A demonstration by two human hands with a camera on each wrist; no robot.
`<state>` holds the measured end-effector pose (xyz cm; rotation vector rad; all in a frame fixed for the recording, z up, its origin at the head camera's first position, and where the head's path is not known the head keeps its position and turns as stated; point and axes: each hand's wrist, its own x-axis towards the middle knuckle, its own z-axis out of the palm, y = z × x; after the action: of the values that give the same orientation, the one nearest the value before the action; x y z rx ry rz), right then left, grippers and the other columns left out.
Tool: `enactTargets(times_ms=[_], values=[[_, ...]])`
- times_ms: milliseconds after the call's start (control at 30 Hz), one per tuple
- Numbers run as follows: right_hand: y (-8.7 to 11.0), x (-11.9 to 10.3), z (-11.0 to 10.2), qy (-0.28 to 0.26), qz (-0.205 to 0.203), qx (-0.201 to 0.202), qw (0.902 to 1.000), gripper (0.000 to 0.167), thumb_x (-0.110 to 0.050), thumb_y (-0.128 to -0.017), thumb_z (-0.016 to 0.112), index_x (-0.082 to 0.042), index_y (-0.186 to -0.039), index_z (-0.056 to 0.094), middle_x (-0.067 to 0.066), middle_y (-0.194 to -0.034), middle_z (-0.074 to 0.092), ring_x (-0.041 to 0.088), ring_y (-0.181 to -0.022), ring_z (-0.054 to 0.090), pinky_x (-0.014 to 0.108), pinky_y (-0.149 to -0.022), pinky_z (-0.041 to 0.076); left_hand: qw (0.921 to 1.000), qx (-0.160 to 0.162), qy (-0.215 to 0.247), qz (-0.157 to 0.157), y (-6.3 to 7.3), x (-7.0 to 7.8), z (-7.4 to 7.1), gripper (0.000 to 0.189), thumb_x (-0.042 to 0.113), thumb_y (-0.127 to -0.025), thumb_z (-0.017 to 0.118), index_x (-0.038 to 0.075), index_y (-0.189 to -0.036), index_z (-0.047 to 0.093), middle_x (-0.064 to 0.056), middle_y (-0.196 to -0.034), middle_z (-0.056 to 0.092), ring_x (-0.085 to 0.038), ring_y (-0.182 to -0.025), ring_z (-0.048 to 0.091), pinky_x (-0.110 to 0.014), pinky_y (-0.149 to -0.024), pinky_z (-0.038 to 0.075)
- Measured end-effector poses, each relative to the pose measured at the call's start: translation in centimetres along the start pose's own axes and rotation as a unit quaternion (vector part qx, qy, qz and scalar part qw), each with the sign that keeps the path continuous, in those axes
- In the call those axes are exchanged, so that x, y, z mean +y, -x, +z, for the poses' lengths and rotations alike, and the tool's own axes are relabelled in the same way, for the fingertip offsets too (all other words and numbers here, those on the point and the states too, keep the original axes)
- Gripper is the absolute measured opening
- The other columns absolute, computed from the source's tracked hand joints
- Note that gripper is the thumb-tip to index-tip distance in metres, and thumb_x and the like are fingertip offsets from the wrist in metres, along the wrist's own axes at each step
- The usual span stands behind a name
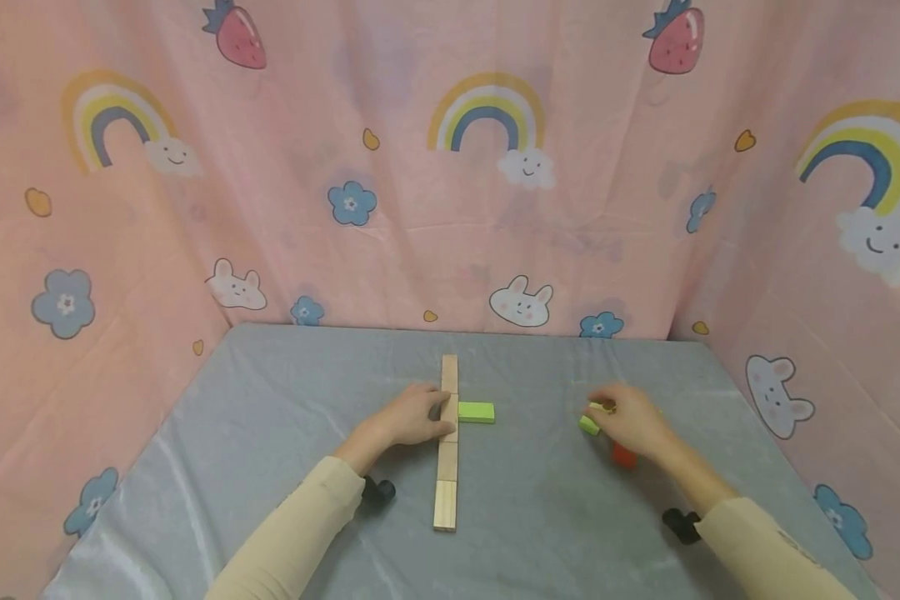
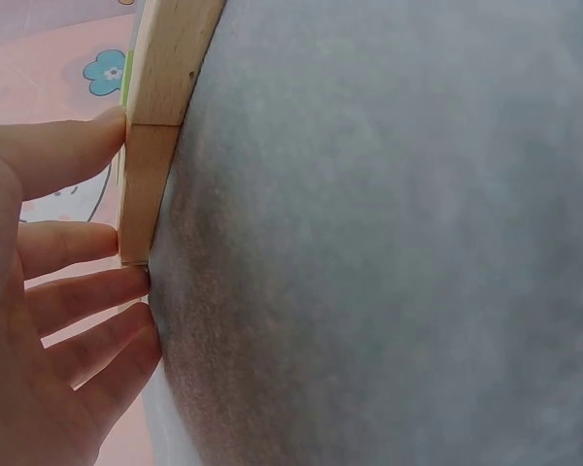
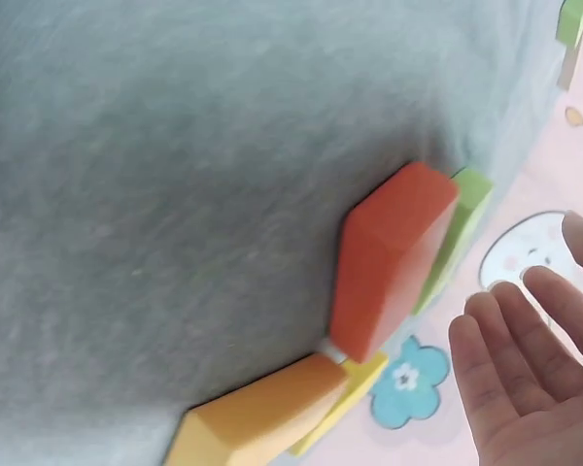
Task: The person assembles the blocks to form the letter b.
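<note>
Plain wooden blocks (image 1: 447,462) lie end to end in a straight row in the middle of the table. My left hand (image 1: 411,417) touches this row from the left, thumb and fingertips at a middle block (image 2: 148,184). A light green block (image 1: 478,412) sticks out sideways from the row's right side. Over at the right, my right hand (image 1: 633,423) hovers by a loose group of coloured blocks, its fingers loosely extended and holding nothing. That group has a red block (image 3: 394,257), a green block (image 3: 463,228) behind it, an orange block (image 3: 272,408) and a yellow block (image 3: 338,406).
Grey cloth covers the table (image 1: 525,500). A pink patterned curtain (image 1: 390,250) stands along its back and sides. Dark wrist-worn devices (image 1: 378,492) hang under both forearms.
</note>
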<state>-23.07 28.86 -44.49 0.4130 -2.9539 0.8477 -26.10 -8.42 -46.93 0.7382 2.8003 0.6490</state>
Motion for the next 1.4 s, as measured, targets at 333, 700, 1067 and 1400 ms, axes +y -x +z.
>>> enactTargets(times_ms=[333, 700, 1067, 1400], values=[[0.1, 1.4, -0.1, 0.012, 0.037, -0.017, 0.9991, 0.042, -0.024, -0.093, 0.075, 0.010, -0.117, 0.067, 0.020, -0.108, 0.067, 0.034, -0.097, 0.062, 0.055, -0.084, 0.054, 1.0000, 0.001, 0.000, -0.002, 0.1, 0.1, -0.1, 0.063, 0.039, -0.096, 0.070, 0.005, -0.146, 0.054, -0.017, -0.147, 0.051, -0.038, -0.139, 0.045, -0.051, -0.112, 0.039], [-0.1, 1.8, -0.3, 0.011, 0.060, -0.049, 0.9970, 0.054, -0.030, -0.090, 0.078, 0.014, -0.119, 0.065, 0.023, -0.109, 0.067, 0.036, -0.099, 0.064, 0.055, -0.085, 0.054, 1.0000, -0.001, 0.007, -0.003, 0.1, 0.0, 0.0, 0.062, 0.038, -0.096, 0.070, 0.006, -0.147, 0.054, -0.017, -0.148, 0.051, -0.038, -0.139, 0.044, -0.051, -0.112, 0.039], [-0.6, 2.1, 0.3, 0.014, 0.064, -0.057, 0.9962, 0.064, -0.034, -0.086, 0.082, 0.015, -0.123, 0.063, 0.025, -0.115, 0.066, 0.034, -0.099, 0.062, 0.051, -0.084, 0.053, 0.9999, 0.001, 0.010, -0.007, 0.2, 0.1, -0.1, 0.063, 0.039, -0.096, 0.070, 0.006, -0.147, 0.054, -0.017, -0.148, 0.051, -0.037, -0.140, 0.044, -0.051, -0.113, 0.039], [-0.8, 1.6, 0.7, 0.024, 0.045, -0.063, 0.9967, 0.061, -0.034, -0.086, 0.081, 0.012, -0.123, 0.065, 0.024, -0.116, 0.066, 0.034, -0.101, 0.060, 0.054, -0.088, 0.052, 0.9999, 0.003, 0.006, -0.009, 0.2, 0.1, 0.0, 0.063, 0.039, -0.096, 0.070, 0.006, -0.147, 0.054, -0.017, -0.148, 0.051, -0.038, -0.140, 0.044, -0.052, -0.112, 0.039]])
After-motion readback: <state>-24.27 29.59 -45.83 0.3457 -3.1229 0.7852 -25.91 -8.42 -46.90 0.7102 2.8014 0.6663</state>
